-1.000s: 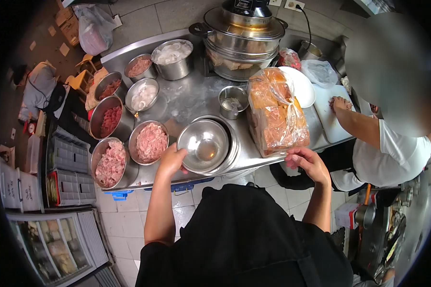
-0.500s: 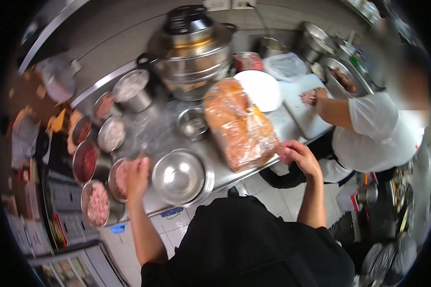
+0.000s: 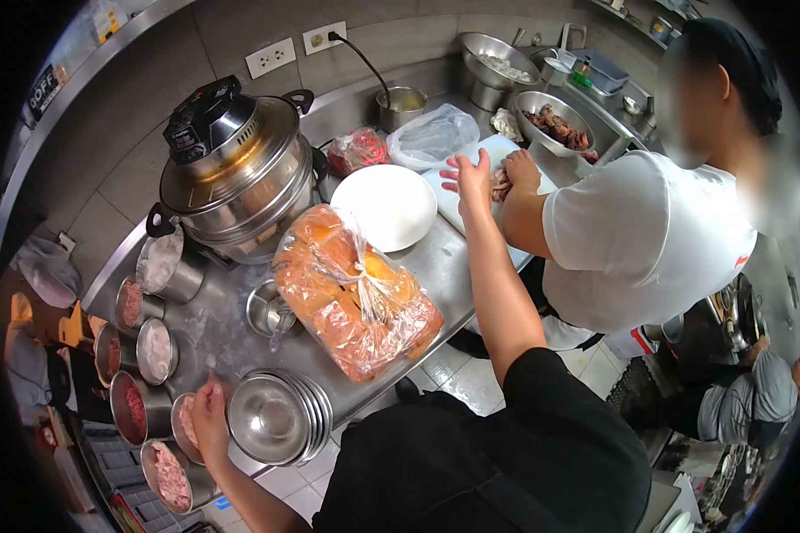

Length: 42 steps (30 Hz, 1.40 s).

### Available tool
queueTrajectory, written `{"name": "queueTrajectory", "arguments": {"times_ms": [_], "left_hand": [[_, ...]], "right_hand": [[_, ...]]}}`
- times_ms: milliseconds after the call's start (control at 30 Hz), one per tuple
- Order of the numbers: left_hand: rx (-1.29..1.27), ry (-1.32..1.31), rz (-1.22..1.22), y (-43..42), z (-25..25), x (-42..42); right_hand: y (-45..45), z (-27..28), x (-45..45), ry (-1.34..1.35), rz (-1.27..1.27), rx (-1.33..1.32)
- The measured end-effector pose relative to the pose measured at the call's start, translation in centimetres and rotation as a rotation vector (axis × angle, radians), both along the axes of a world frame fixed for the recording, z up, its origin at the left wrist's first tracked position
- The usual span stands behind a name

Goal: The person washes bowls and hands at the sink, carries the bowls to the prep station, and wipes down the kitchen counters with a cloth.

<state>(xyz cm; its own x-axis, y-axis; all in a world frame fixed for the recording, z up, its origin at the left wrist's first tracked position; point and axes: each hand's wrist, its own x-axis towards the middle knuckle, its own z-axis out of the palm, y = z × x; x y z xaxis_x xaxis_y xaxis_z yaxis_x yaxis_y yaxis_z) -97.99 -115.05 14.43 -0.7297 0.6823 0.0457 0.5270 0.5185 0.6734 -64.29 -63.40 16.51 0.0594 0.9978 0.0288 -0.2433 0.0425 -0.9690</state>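
My left hand (image 3: 209, 416) is at the front left, fingers curled together, over the edge of a metal container of pale pink minced meat (image 3: 187, 425). What it holds, if anything, is hidden. Stretched out to the right, my right hand (image 3: 469, 180) has its fingers spread with nothing visible in them. It hovers at the white cutting board (image 3: 449, 197), beside a co-worker's hands, which are on pieces of meat (image 3: 500, 185). A stack of steel bowls (image 3: 271, 422) stands just right of my left hand. Between my arms lies a tied plastic bag of bread buns (image 3: 356, 293).
A large lidded steel cooker (image 3: 236, 178) stands at the back. Several metal containers of meat, including one of red meat (image 3: 133, 409), line the left side. A white plate (image 3: 384, 209) sits behind the bread. A co-worker in a white shirt (image 3: 640, 240) stands close on the right.
My right hand has swung from the near end of the bread bag to the cutting board; its pinched fingers have opened and the pink piece is gone from them. My view has turned right.
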Motion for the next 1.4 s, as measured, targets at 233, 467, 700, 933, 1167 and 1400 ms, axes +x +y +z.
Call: {"name": "queueTrajectory", "arguments": {"times_ms": [233,467,700,933,1167,1400], "left_hand": [[0.168,-0.417,0.14,-3.7,-1.8,-1.9],[0.463,-0.441,0.2,-7.7,-4.7,-3.9],[0.851,-0.154,0.762,-10.9,-5.3,-0.2],[-0.069,0.351,0.92,-16.1,-10.3,12.0],[-0.643,0.114,0.796,-20.3,-19.9,25.2],[-0.752,-0.061,0.735,-14.9,-21.3,29.0]], "right_hand": [[4.9,0.8,-3.2,0.034,-0.12,-0.08],[9.0,1.7,-3.7,-0.533,-0.229,0.0],[23.0,-2.9,1.8,-0.875,-0.236,-0.116],[35.0,-7.4,4.5,-1.156,-0.241,-0.132],[44.0,-13.1,8.2,-1.352,-0.284,-0.073],[47.6,-14.3,8.7,-1.598,0.021,-0.153]]}}
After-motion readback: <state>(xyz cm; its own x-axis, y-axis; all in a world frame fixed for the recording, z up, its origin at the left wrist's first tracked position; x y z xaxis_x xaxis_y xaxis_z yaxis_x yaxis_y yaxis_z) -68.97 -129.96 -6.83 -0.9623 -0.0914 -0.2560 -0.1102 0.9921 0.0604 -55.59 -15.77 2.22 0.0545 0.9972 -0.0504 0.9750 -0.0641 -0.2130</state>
